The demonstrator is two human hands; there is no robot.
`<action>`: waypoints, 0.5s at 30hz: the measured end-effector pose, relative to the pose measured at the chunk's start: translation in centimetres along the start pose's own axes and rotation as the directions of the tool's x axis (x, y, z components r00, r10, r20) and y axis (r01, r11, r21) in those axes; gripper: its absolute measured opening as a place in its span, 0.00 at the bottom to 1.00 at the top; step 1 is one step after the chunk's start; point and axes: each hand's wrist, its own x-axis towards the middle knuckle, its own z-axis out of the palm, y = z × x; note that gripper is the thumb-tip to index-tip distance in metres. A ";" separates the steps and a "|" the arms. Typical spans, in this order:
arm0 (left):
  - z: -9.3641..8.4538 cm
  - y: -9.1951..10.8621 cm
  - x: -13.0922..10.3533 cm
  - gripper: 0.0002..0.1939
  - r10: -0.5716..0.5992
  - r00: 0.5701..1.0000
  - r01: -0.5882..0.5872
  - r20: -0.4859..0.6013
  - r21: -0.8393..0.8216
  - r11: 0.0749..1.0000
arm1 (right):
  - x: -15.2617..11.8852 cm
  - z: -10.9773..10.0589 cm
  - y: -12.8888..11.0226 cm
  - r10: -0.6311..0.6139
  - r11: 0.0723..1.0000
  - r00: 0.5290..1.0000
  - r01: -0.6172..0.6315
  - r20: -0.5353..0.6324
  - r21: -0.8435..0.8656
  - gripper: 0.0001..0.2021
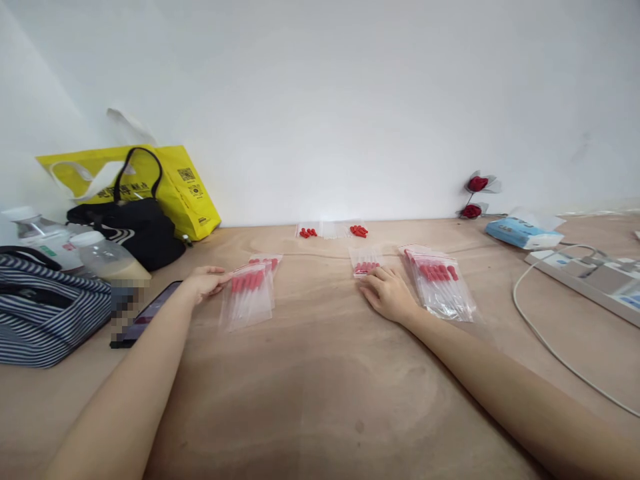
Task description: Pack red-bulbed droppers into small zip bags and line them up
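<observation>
My left hand (204,281) rests on the wooden table (320,387), its fingertips touching the edge of a clear zip bag of red-capped tubes (247,295). My right hand (387,293) lies flat on the table, fingers on a small clear bag with red-capped tubes (366,262). A larger stack of such bags (440,285) lies just right of that hand. Two small clusters of loose red caps (308,233) (359,231) sit in clear bags near the wall.
At the left stand a yellow bag (185,190), a black handbag (143,230), a striped bag (47,313), bottles (103,257) and a dark phone (147,312). At the right are a tissue pack (523,233), a power strip (590,277) with white cable, and red roses (475,193).
</observation>
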 end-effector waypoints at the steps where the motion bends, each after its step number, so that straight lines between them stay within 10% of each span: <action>1: -0.2 0.2 -0.2 0.16 -0.009 1.000 0.010 0.029 -0.018 1.000 | 0.0 0.1 0.1 -0.028 0.999 1.000 0.028 0.003 0.041 0.09; 5: -1.6 1.6 -1.1 0.18 0.159 0.963 -0.125 0.220 -0.161 0.979 | 0.0 0.2 0.3 -0.149 0.976 0.989 0.148 -0.001 0.159 0.08; 9: -1.9 4.1 -2.7 0.23 0.452 0.809 -0.326 0.376 -0.351 0.877 | -0.1 -0.1 -0.4 -0.169 0.959 0.985 0.170 -0.022 0.226 0.07; 15: 2.5 7.7 -6.3 0.21 0.564 0.780 -0.418 0.273 -0.444 0.793 | 1.6 -0.7 -3.4 0.133 0.757 0.990 -0.134 0.049 0.640 0.12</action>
